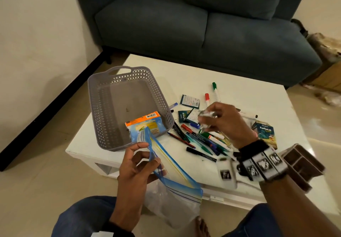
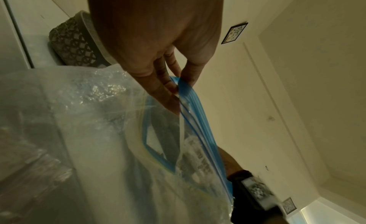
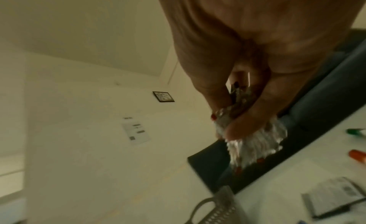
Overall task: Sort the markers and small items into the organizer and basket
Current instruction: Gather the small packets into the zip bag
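Note:
My left hand [image 1: 145, 160] pinches the blue zip edge of a clear plastic bag [image 1: 173, 187] that hangs off the table's near edge; the same hand [image 2: 178, 86] and bag [image 2: 99, 133] fill the left wrist view. My right hand [image 1: 210, 120] grips a crumpled silver foil blister strip [image 1: 207, 117] above a heap of markers and pens [image 1: 204, 141]; that strip [image 3: 255, 141] shows blurred in the right wrist view. The grey lattice basket [image 1: 103, 107] holds an orange and blue packet [image 1: 145, 124]. A brown organizer [image 1: 302, 165] sits at the right, beside my right wrist.
Green sachets [image 1: 190, 101] and a Koflet-H box [image 1: 265, 131] lie among the pens on the white table [image 1: 239, 93]. A red marker [image 1: 207, 98] and a green marker [image 1: 215, 89] lie further back. A dark blue sofa [image 1: 184, 24] stands behind the table.

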